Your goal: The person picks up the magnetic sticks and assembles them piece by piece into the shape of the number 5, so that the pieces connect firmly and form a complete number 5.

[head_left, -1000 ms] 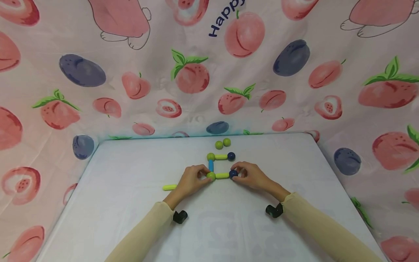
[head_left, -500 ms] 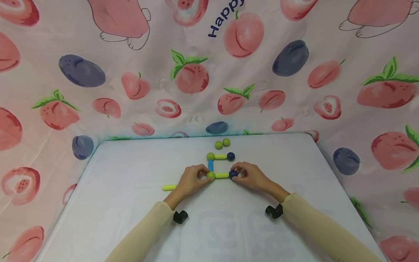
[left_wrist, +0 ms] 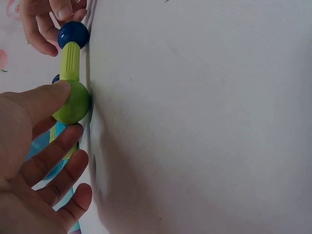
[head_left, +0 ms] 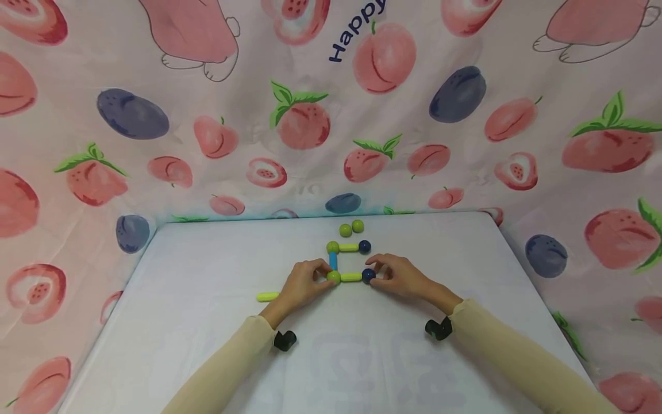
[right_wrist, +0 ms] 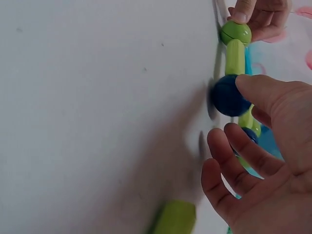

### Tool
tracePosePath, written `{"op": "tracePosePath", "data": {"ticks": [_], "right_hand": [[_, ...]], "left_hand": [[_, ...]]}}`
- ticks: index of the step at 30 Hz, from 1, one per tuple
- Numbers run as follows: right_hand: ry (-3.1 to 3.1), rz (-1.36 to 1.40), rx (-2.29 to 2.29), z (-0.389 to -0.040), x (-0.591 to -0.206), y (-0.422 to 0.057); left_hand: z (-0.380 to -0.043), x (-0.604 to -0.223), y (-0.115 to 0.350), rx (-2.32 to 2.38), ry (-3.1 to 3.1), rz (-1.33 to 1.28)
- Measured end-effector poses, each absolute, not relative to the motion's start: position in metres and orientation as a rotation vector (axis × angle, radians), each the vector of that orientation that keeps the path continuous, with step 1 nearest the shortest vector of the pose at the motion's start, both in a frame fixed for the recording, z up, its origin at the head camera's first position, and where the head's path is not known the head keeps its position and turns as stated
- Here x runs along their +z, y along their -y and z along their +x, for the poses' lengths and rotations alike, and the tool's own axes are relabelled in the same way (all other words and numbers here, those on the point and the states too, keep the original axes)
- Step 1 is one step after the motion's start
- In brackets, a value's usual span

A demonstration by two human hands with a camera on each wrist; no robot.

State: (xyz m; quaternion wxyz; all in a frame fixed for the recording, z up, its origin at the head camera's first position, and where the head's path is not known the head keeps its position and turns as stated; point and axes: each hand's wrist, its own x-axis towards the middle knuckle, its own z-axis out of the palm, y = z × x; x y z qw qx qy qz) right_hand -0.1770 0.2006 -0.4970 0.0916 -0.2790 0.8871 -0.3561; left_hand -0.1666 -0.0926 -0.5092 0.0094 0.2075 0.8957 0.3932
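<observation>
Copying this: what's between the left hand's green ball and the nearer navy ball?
The head view shows a lime stick joining the green ball and navy ball.

- A long, pale beige left sleeve is covering the forearm, its plain cloth ending in a snug cuff.
- A matching beige right sleeve is covering the other forearm.
- A small, stubby black left camera is sitting at the wrist.
- A similar black right camera is sitting opposite.

Lime rod links green ball to navy ball.
</observation>
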Motion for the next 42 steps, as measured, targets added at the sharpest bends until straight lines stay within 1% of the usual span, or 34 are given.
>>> {"op": "tracePosePath", "data": {"ticks": [5,13,23,34,42], "right_hand": [[-2.656,-0.875,-0.993,-0.178,-0.488,-0.211],[-2.657,-0.846,-0.945,-0.174,-0.474,-0.223],[-2.643,-0.836,-0.85,-0.17,-0.474,-0.242],[-2.61,-0.744,-0.791,-0.16,-0.473,-0.268],[-2.605,-0.746,-0.757,-0.155,-0.475,-0.277]], "left_hand": [[-0.169,-0.51,0.092,1.219,-2.793,0.64],[-0.173,-0.51,0.092,1.224,-2.776,0.632],[-0.177,-0.51,0.094,1.203,-2.756,0.645],[-0.177,-0.512,0.094,1.234,-2.766,0.644],[-0.177,-0.512,0.093,1.24,-2.77,0.648]]}}
